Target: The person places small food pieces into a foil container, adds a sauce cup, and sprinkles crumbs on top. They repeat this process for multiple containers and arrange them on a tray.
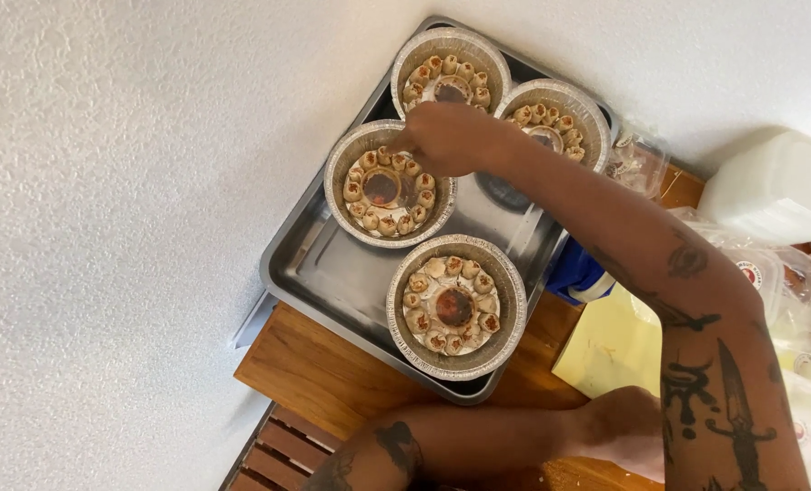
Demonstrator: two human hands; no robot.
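Four round foil pans sit in a large metal tray (332, 273). Each holds a ring of small dumpling-like pieces around a dark brown centre. My right hand (446, 136) reaches across the tray, its fingers pinched on a piece at the far rim of the left pan (342, 173). The other pans are the near one (455, 305), the far one (451, 68) and the right one (555, 114). My left hand (624, 427) rests curled on the wooden table (332, 382) near the front, partly hidden behind my right forearm.
To the right of the tray lie a blue object (574, 273), a pale yellow sheet (605, 350), clear plastic containers (778, 273) and a white container (778, 186). A white textured wall (105, 227) fills the left side.
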